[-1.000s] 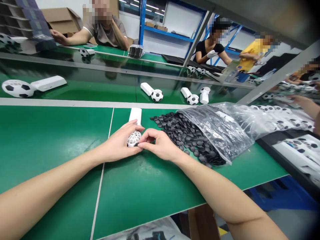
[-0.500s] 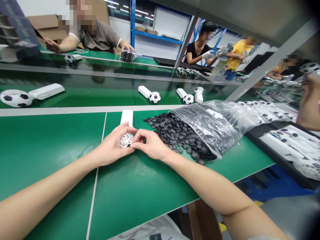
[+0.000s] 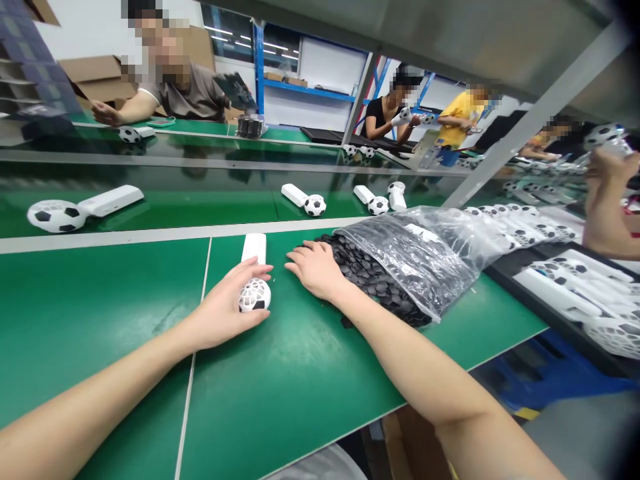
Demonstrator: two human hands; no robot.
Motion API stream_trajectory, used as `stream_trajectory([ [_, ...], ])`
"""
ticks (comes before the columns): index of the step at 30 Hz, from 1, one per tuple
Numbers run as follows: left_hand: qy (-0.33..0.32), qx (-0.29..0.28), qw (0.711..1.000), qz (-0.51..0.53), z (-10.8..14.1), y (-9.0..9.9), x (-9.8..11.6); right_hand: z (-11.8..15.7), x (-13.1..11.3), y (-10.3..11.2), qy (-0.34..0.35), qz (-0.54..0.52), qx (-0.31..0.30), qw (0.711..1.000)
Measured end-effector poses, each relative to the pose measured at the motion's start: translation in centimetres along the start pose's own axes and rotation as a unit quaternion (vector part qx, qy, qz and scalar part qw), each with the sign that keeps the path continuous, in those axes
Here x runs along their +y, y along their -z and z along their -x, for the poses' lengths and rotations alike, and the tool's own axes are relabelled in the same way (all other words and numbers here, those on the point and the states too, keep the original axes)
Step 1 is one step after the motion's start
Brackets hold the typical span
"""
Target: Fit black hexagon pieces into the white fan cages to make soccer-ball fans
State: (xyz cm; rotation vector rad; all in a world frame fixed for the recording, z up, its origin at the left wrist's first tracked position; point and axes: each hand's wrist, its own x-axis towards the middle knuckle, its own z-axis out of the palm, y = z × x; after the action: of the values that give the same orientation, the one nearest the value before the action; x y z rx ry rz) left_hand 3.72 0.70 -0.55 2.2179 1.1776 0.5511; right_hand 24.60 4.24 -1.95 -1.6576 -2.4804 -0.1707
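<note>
Your left hand (image 3: 223, 303) cups a white lattice ball (image 3: 255, 295) low over the green worktop (image 3: 100, 300), its fingers curled around the ball's side. A white handle (image 3: 254, 248) lies just beyond the ball, in line with it. Your right hand (image 3: 315, 270) is well apart from the left, open and palm down, holding nothing. Its fingers (image 3: 300, 255) are spread at the edge of a heap of black hexagon patches (image 3: 373, 283), which spill from the mouth of a clear plastic bag (image 3: 415, 260). To the right, a black tray (image 3: 550, 320) carries more white handles and lattice pieces. Across the grey rail (image 3: 165, 239), black-and-white footballs (image 3: 315, 205) sit beside white handles, and a co-worker's hand (image 3: 607, 170) raises another football at the far right.
</note>
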Motion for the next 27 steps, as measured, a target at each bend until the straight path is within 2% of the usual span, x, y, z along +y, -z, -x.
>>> stream_trajectory([
  [3, 0.014, 0.018, 1.0, 0.005, 0.1, -0.2, -0.1, 0.3, 0.2, 0.9, -0.022, 0.037, -0.013, 0.999],
  [7, 0.091, 0.058, 0.994, 0.018, 0.2, -0.3, 0.0, 0.6, 0.6, 1.6, -0.037, 0.061, -0.024, 0.997],
  [9, 0.09, 0.032, 0.995, 0.03, 0.2, 0.1, 0.0, 0.8, 0.8, 1.6, -0.042, 0.07, -0.017, 0.997],
  [12, 0.05, -0.041, 0.997, 0.047, 0.0, 1.0, -0.2, 1.0, 1.0, 1.6, -0.044, 0.062, -0.006, 0.997],
  [14, 0.049, -0.062, 0.996, 0.048, -0.1, 1.5, -0.4, 1.2, 1.0, 1.7, -0.045, 0.018, 0.023, 0.999],
  [16, 0.064, -0.057, 0.995, 0.049, -0.1, 1.6, -0.5, 1.3, 0.8, 1.9, -0.046, -0.072, 0.073, 0.994],
  [19, 0.067, -0.05, 0.995, 0.059, 0.0, 1.7, -0.4, 1.6, -0.1, 2.3, -0.042, -0.25, 0.115, 0.96],
  [23, 0.038, -0.087, 0.992, 0.078, 0.0, 2.2, -0.4, 2.0, -1.5, 2.3, -0.01, -0.436, 0.07, 0.897],
  [27, 0.033, -0.107, 0.989, 0.097, 0.0, 2.5, -0.5, 2.3, -1.9, 2.1, 0.034, -0.447, 0.034, 0.893],
])
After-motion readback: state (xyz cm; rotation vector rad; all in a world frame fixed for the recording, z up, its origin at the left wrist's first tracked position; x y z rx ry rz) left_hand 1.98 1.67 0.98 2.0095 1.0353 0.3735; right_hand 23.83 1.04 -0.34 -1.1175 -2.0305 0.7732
